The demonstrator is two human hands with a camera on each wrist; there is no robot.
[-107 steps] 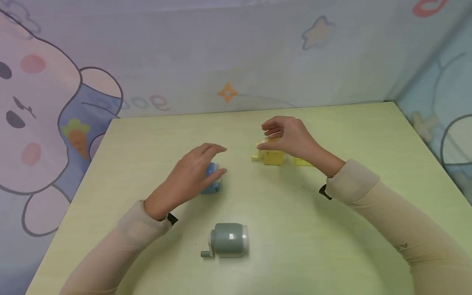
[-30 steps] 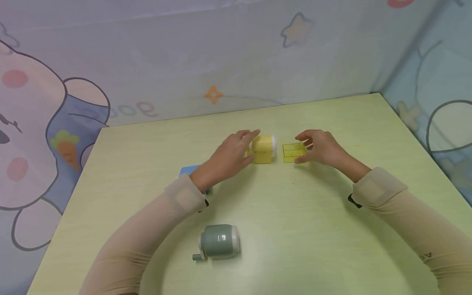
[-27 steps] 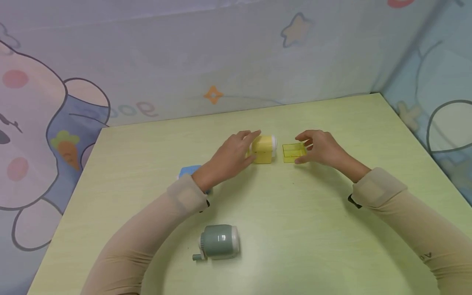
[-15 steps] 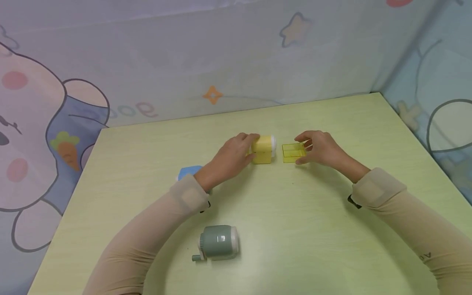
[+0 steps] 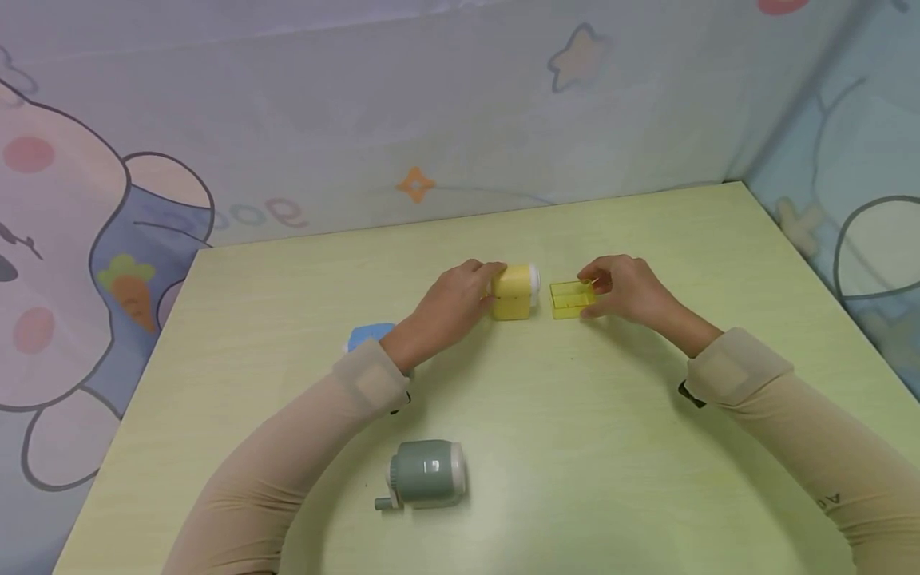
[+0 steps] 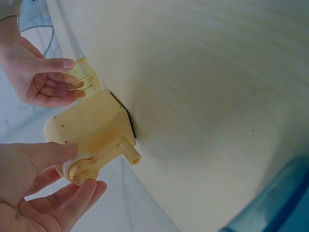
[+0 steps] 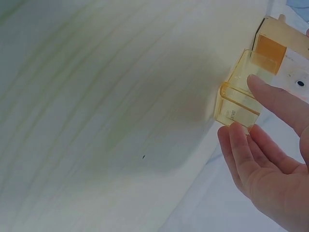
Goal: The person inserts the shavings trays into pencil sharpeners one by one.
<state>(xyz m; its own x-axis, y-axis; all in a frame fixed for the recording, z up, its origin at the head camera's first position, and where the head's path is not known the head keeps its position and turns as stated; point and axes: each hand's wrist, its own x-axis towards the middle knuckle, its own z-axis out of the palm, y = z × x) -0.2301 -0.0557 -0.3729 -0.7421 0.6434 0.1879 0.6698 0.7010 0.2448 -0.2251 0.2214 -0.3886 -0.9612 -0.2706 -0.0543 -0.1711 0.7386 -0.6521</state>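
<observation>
A yellow crank pencil sharpener [image 5: 512,291] stands on the table, its white face toward the right. My left hand [image 5: 453,307] grips its crank end; in the left wrist view the thumb and fingertips lie on the round hub, and the crank handle [image 6: 130,152] sticks out. Just right of the sharpener, a clear yellow shavings drawer [image 5: 571,299] lies apart from the body. My right hand [image 5: 624,289] pinches the drawer's outer end, with the thumb on one side and fingers on the other. The right wrist view shows a divider across the drawer [image 7: 236,104].
A dark green crank sharpener [image 5: 429,473] lies nearer the front of the table. Something blue [image 5: 368,335] is partly hidden beneath my left wrist. Behind the table hangs a printed cloth [image 5: 323,120].
My left hand has moved from above the blue thing to the yellow sharpener and taken hold of it. My right hand has shifted right from the sharpener to the drawer, its fingers closing in.
</observation>
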